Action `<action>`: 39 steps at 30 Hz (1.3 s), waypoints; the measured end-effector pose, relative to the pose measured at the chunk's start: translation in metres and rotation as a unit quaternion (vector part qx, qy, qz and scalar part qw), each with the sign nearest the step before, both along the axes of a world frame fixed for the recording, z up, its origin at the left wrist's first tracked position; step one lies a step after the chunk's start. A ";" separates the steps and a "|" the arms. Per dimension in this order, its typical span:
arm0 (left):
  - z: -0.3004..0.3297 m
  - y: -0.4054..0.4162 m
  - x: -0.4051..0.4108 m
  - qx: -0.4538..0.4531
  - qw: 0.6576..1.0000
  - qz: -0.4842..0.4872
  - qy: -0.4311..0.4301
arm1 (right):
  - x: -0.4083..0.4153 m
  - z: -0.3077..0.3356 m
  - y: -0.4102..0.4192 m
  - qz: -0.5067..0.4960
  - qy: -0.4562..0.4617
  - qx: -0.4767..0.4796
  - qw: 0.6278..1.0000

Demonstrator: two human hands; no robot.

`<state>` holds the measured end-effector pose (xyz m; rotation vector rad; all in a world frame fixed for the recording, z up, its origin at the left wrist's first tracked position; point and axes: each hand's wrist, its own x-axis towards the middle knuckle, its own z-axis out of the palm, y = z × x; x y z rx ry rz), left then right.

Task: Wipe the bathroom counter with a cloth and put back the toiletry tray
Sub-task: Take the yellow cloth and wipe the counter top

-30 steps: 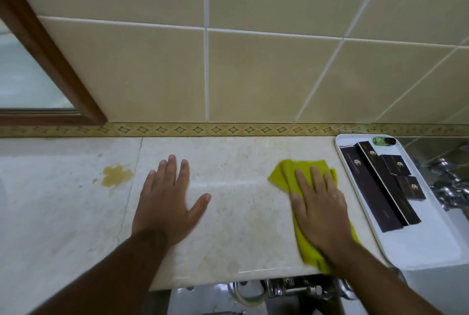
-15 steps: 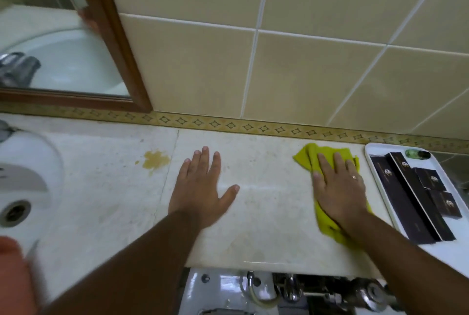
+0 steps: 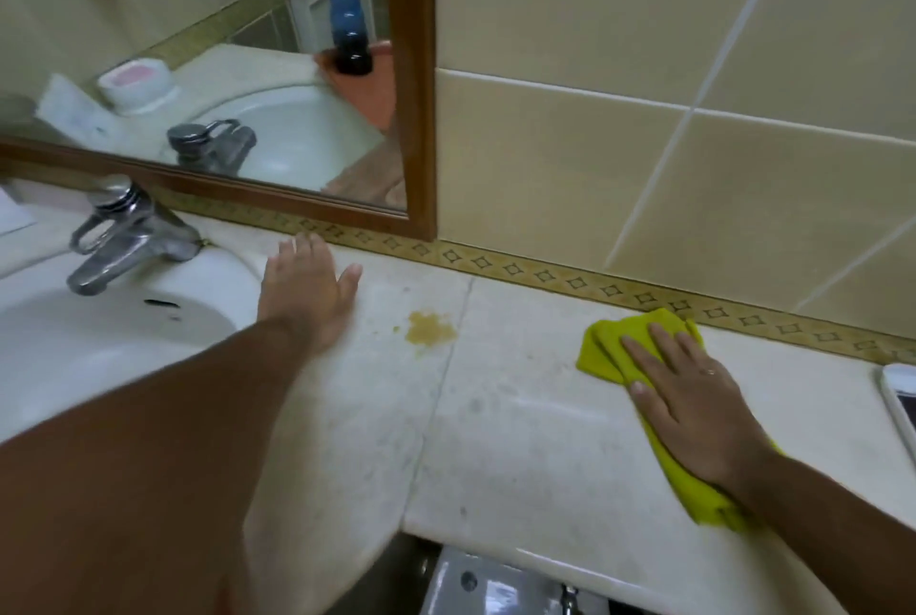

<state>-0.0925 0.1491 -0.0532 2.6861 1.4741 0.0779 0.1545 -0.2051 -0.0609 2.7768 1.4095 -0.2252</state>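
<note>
A yellow-green cloth [image 3: 622, 342] lies flat on the pale marble counter [image 3: 520, 431], near the back wall. My right hand [image 3: 689, 408] presses down on it with the fingers spread and pointing to the upper left. My left hand [image 3: 310, 289] rests flat on the counter beside the sink rim, holding nothing. A yellowish stain [image 3: 430, 328] sits on the counter between the two hands. Only the rounded corner of the white toiletry tray [image 3: 899, 396] shows at the right edge; its contents are out of frame.
A white sink [image 3: 99, 342] with a chrome tap [image 3: 124, 232] fills the left. Behind it hangs a wood-framed mirror [image 3: 419, 84], which reflects a blue spray bottle and a soap dish. Pipework shows below the counter's front edge [image 3: 495, 585].
The view has swung left, bringing the sink and mirror in and pushing the tray to the edge. My left hand has moved left to the sink rim. My right hand stays on the cloth.
</note>
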 end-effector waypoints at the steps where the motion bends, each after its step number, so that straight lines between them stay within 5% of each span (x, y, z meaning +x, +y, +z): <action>1: -0.006 0.001 -0.002 -0.011 1.000 0.011 0.006 | -0.001 0.001 0.004 -0.022 -0.004 -0.008 1.000; 8: -0.044 0.015 -0.005 0.013 1.000 -0.003 -0.003 | -0.026 -0.007 -0.008 0.157 -0.001 -0.034 0.987; 16: -0.039 0.012 -0.004 0.002 1.000 0.000 -0.007 | -0.117 -0.005 0.201 0.192 -0.031 -0.018 0.981; 21: -0.036 0.011 -0.005 -0.009 1.000 -0.002 -0.006 | -0.154 -0.013 0.069 0.383 0.048 0.004 0.922; 24: -0.038 0.014 -0.005 -0.003 1.000 -0.013 -0.007 | -0.063 -0.007 0.018 0.274 0.001 -0.001 0.962; 28: -0.042 0.015 -0.007 -0.013 1.000 -0.014 -0.009 | -0.030 0.005 0.097 0.109 -0.001 -0.007 0.994; 33: -0.046 0.020 -0.002 -0.035 0.999 -0.009 -0.026 | -0.131 -0.015 0.195 0.212 -0.010 0.005 0.977; 36: -0.042 0.028 -0.012 -0.027 0.999 -0.001 -0.032 | -0.145 -0.008 0.138 0.349 0.040 0.016 0.936; 39: -0.045 0.019 -0.006 -0.024 0.999 -0.012 -0.030 | -0.107 -0.006 0.073 0.375 0.076 0.029 0.924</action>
